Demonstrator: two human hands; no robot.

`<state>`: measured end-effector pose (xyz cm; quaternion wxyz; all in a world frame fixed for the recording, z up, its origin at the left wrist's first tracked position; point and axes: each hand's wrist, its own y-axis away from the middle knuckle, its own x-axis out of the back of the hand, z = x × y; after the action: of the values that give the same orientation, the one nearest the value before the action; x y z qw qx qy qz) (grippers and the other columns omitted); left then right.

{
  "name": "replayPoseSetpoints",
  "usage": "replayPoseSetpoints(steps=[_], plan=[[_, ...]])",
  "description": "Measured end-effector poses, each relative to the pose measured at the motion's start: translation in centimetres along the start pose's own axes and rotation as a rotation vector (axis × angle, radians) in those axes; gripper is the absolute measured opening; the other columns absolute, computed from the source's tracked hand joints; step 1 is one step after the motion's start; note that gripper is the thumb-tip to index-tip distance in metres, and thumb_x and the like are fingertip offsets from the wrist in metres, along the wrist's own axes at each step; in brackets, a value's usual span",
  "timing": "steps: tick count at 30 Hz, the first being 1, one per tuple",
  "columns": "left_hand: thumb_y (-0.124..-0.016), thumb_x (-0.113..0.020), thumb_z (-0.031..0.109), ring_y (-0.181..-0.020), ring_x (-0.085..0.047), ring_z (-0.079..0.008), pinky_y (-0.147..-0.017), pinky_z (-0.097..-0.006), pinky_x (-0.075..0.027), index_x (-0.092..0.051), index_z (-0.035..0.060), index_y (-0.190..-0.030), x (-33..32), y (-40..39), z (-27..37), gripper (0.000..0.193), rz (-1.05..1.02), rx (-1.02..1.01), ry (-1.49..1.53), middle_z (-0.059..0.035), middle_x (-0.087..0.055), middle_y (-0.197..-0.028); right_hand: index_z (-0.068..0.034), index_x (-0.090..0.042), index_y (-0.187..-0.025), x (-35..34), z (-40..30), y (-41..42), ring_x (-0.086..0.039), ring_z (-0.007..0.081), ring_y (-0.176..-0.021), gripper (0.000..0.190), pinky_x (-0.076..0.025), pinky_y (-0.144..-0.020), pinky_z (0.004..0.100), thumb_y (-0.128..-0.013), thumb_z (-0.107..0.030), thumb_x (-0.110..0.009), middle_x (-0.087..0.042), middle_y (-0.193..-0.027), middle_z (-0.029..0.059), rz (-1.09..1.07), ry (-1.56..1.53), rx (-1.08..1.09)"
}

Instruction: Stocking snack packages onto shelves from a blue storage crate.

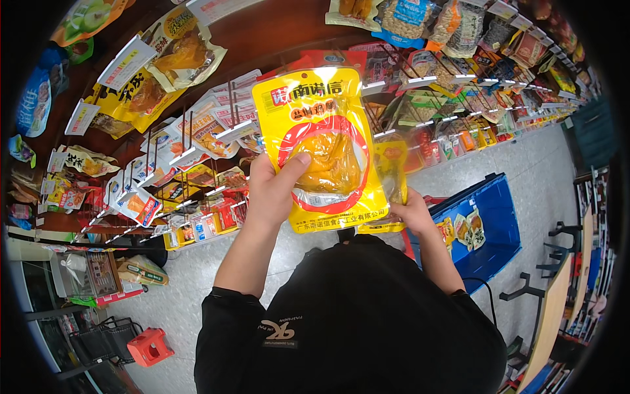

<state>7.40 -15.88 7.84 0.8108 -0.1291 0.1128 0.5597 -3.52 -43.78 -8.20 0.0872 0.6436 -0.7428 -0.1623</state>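
My left hand grips the left side of a yellow plastic pouch, its thumb pressed on the front. A browned chicken leg shows through the pouch's clear round window, which has a red border. The pouch bears printed writing and is held up in front of the hanging racks. Behind its right edge is a second yellow pouch, partly hidden. My right hand holds this second pouch near its lower right corner. The fingers of both hands are partly out of sight behind the pouches.
Bagged snacks hang from metal hooks with price tags along a brown display rack. A blue plastic crate on the right contains several packets. A red stool stands lower left. Wooden tabletops line the right side.
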Motion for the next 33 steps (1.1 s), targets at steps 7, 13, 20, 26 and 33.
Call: replayPoseSetpoints(steps=[7,13,20,26,33], plan=[[-0.090,-0.058,0.009,-0.095,-0.064,-0.0156,-0.084,-0.0299,-0.050,-0.060,-0.0048,-0.114,-0.9,-0.7,0.6,0.028,-0.008,-0.054,-0.035,-0.0105,-0.067,-0.107,0.003,-0.054,-0.111,0.1,-0.4,-1.0,-0.063,0.0135,-0.080,0.038,-0.053,-0.073,0.0284,-0.078,-0.001,-0.071,-0.064,-0.092,0.0060,-0.021,-0.059,0.016],[-0.090,-0.059,0.011,-0.096,-0.063,-0.0146,-0.085,-0.0293,-0.049,-0.059,-0.0046,-0.115,-2.4,-1.9,1.7,0.029,-0.017,-0.070,-0.049,-0.0099,-0.066,-0.108,0.003,-0.055,-0.112,1.2,-1.0,-1.8,-0.064,0.0154,-0.083,0.036,-0.053,-0.075,0.0296,-0.079,0.001,-0.069,-0.066,-0.096,0.0078,-0.044,-0.029,0.035],[-0.090,-0.060,0.010,-0.097,-0.062,-0.0136,-0.086,-0.0295,-0.048,-0.057,-0.0030,-0.116,-3.2,-3.8,1.8,0.030,0.002,-0.116,-0.128,-0.0081,-0.065,-0.110,0.001,-0.057,-0.110,2.7,-2.2,-2.1,-0.064,0.0125,-0.074,0.032,-0.053,-0.067,0.0265,-0.079,0.002,-0.067,-0.066,-0.090,0.0060,-0.079,-0.007,0.001],[-0.090,-0.060,0.010,-0.101,-0.060,-0.0139,-0.090,-0.0305,-0.047,-0.056,-0.0023,-0.118,-3.1,-4.2,0.1,0.031,0.092,-0.119,-0.104,-0.0080,-0.064,-0.112,0.001,-0.056,-0.116,3.3,-2.1,-3.2,-0.066,0.0172,-0.088,0.038,-0.054,-0.079,0.0315,-0.079,0.002,-0.066,-0.067,-0.101,0.0087,-0.177,0.036,-0.010],[-0.090,-0.060,0.012,-0.100,-0.060,-0.0137,-0.090,-0.0303,-0.047,-0.056,-0.0018,-0.119,-1.9,-5.6,1.0,0.032,0.135,-0.175,-0.181,-0.0075,-0.064,-0.111,0.002,-0.057,-0.114,3.6,-3.0,-4.5,-0.065,0.0171,-0.089,0.036,-0.053,-0.079,0.0318,-0.079,0.001,-0.067,-0.067,-0.101,0.0094,-0.238,-0.033,0.008]])
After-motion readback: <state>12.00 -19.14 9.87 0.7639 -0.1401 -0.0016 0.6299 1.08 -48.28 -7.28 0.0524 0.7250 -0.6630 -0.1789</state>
